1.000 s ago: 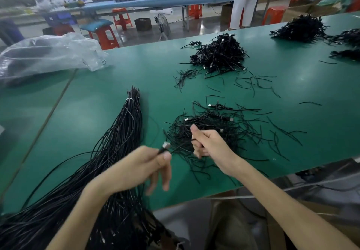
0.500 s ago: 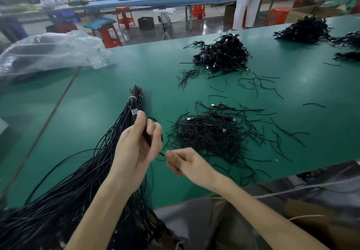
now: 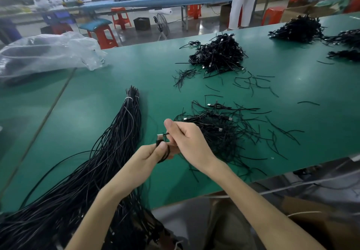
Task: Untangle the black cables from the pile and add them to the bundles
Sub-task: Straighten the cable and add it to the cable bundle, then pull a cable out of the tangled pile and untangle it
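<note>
Left hand [image 3: 148, 156]: fingers curled, thumb and forefinger clamped on a small coiled cable [image 3: 165, 153] just under its silver plug [image 3: 160, 137].
Right hand [image 3: 187, 142]: close against the left hand, thumb raised, pinching a thin black strand [image 3: 166, 134] that leads from the plug. I cannot tell whether it is the cable's loose end or a wrap tie.
Why this grip: one hand probably anchors the coil while the other works the strand free. Both are held clear of the bench [image 3: 97, 109], likely so nothing else snags.
Pile [image 3: 220, 133]: on the bench just beyond and right of the right hand, within easy reach for the next pick.
Bundle [image 3: 124, 133]: just left of the left hand, bound by a white tie [image 3: 129, 98] at its far end. It lies lengthwise toward the person, probably so a freed cable can be laid alongside.
Hard to see: the right hand covers its own contact with the strand, the coil's turns blur together, and the bundle's near end runs out of frame.
</note>
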A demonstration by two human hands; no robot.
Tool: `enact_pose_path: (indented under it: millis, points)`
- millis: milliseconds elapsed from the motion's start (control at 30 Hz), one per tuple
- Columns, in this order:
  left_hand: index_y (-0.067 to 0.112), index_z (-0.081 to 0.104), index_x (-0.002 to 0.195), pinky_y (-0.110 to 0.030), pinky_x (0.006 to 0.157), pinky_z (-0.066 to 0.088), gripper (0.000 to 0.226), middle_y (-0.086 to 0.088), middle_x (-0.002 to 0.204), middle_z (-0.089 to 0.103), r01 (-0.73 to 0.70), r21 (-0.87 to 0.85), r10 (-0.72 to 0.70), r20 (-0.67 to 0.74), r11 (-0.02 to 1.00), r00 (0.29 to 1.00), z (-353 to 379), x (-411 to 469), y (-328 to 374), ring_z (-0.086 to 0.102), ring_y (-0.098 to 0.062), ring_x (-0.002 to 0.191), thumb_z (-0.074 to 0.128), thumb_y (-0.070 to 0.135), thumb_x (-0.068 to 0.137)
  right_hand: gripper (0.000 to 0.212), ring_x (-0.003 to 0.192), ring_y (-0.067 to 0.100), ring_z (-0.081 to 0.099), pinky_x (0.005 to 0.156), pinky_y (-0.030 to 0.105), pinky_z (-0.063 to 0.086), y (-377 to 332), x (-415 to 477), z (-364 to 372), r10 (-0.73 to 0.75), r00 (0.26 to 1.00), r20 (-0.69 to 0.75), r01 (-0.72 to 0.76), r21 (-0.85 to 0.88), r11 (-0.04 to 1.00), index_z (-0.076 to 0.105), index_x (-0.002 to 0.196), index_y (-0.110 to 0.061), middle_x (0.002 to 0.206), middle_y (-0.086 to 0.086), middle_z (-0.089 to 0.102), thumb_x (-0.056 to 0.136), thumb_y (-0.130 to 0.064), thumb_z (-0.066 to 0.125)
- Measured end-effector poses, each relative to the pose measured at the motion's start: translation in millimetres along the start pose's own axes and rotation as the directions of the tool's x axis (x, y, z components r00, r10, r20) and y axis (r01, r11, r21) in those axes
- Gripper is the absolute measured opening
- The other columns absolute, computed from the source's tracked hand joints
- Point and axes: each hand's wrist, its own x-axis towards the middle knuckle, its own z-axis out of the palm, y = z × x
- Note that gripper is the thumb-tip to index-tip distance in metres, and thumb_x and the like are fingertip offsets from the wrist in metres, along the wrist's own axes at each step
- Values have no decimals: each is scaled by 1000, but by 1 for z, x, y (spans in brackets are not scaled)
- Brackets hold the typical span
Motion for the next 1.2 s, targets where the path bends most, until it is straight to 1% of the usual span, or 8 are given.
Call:
enact_pose_path:
  millis: [267, 367, 500, 600, 767, 900, 1000, 1200]
  points:
    - [10, 70, 129, -24, 95, 53, 53, -7, 127, 73, -80, -312, -12, -282, 947, 959, -8, -8, -3, 66, -13, 121, 32, 41, 110, 46, 56, 22, 48, 58, 35, 43, 13, -30, 31, -36, 989, 143, 44, -58, 997, 56, 74, -16, 63, 1, 55, 108, -44, 46]
    - [12, 78, 107, -31, 61, 56, 50, -15, 103, 75, -120, -494, -45, -311, 861, 949, 0, -7, 4, 69, -21, 80, 40, 44, 108, 42, 61, 13, 49, 63, 38, 43, 22, -30, 41, 69, 982, 176, -75, 24, 997, 60, 74, -15, 68, -3, 59, 108, -35, 49]
    - [22, 66, 76, -32, 75, 57, 42, -1, 80, 62, -222, -669, 9, -306, 709, 952, -5, -7, 5, 57, -17, 66, 43, 37, 108, 40, 60, 16, 46, 60, 43, 38, 26, -29, 34, 130, 969, 211, -134, 7, 991, 63, 71, -25, 64, -1, 55, 105, -44, 55]
    - [23, 57, 73, -27, 70, 50, 44, 1, 72, 50, -185, -691, 32, -228, 699, 973, -6, -9, 4, 46, -14, 59, 37, 40, 109, 14, 60, 10, 45, 59, 30, 39, 26, -27, 25, 159, 957, 244, -170, 26, 985, 61, 99, -30, 65, -9, 55, 100, -44, 63]
    - [22, 55, 72, -23, 60, 47, 45, -1, 66, 41, -159, -655, 25, -209, 739, 978, 1, -9, -3, 36, -9, 47, 35, 39, 108, 69, 82, 15, 62, 85, 39, 59, 21, -27, 23, 171, 944, 282, -237, 219, 946, 38, 150, -26, 112, 5, 60, 94, -7, 73]
    - [23, 61, 71, -25, 60, 48, 48, 0, 65, 47, -138, -663, 19, -184, 736, 983, 7, -8, -7, 44, -10, 50, 35, 41, 108, 72, 101, 15, 65, 98, 41, 56, 23, -28, 20, 129, 940, 315, -240, 342, 909, 46, 148, -22, 126, 9, 63, 87, 4, 75]
    - [16, 66, 75, -24, 65, 54, 47, -6, 63, 56, -125, -606, 11, -189, 785, 982, 14, -7, -11, 56, -16, 60, 42, 42, 105, 57, 102, 10, 65, 102, 37, 54, 27, -29, 25, 123, 958, 259, -199, 292, 936, 58, 135, -14, 104, -13, 68, 85, 6, 75]
    - [-1, 72, 103, -48, 95, 56, 36, -28, 110, 72, -67, -453, 47, -56, 889, 997, 7, -5, -5, 68, -41, 107, 56, 31, 99, 47, 104, 14, 70, 89, 35, 59, 37, -33, 23, 161, 982, 95, -185, 350, 918, 71, 120, -13, 108, 2, 76, 77, 4, 78]
